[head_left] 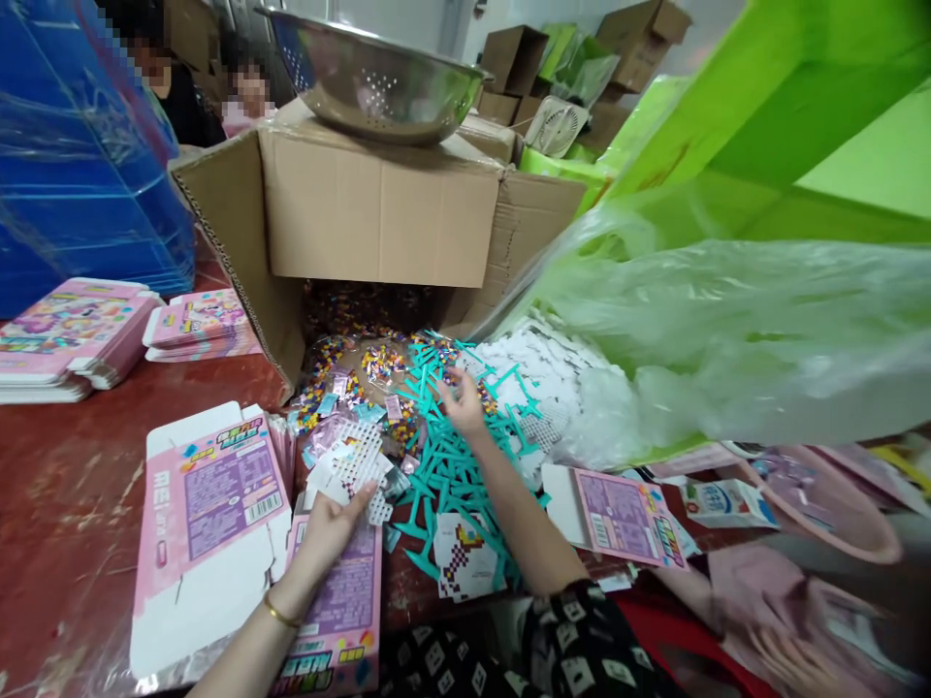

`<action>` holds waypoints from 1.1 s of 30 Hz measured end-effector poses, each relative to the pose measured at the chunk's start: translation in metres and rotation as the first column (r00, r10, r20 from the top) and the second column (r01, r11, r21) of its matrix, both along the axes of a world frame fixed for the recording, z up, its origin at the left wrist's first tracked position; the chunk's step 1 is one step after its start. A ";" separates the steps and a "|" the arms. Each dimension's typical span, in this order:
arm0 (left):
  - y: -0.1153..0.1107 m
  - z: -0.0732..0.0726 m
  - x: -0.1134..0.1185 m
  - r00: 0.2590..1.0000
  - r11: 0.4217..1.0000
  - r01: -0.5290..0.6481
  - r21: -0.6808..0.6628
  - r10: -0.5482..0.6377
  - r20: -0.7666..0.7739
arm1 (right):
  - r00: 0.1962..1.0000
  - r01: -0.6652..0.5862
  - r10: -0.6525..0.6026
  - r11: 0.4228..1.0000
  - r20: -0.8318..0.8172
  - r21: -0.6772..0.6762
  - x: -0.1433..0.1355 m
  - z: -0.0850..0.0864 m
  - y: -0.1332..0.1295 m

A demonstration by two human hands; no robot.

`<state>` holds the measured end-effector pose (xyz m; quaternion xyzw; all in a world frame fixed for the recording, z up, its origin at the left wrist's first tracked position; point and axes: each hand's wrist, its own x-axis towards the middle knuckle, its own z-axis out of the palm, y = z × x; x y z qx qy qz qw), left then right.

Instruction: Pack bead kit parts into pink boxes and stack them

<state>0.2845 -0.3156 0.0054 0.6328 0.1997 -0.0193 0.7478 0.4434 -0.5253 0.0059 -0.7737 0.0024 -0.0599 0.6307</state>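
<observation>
My left hand (332, 531) is closed on a white perforated pegboard (378, 508), its thumb on top, with white patterned cards next to it. Below that hand lies a flattened pink and purple printed box (347, 582). Above a heap of teal T-shaped plastic tools (455, 465), my right hand (464, 405) reaches forward with its fingers apart and nothing visible between them. Bags of coloured beads (382, 366) lie beyond and left of my right hand. A white card with a pixel pattern (465, 562) rests at the near end of the heap.
An open cardboard box (378, 218) stands behind the heap, topped by a steel colander (385, 82). White sheets (553, 373) spill from a plastic-lined green container (727, 174). Pink box stacks (80, 330) sit left. A person (771, 601) is at lower right; others stand behind.
</observation>
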 end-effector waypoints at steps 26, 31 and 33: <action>-0.010 0.001 -0.032 0.985 0.961 -0.136 -0.240 0.104 -0.140 | 0.602 -0.030 0.551 0.739 0.578 -0.673 -0.187 -0.053 0.074; 0.010 0.001 -0.047 0.996 0.985 -0.081 -0.153 0.084 0.009 | 0.608 -0.286 0.631 0.741 0.483 -0.608 -0.203 -0.014 0.075; 0.019 0.006 -0.052 0.996 0.995 -0.071 -0.064 0.075 0.055 | 0.699 -0.338 0.537 0.830 0.472 -0.444 -0.200 0.007 0.068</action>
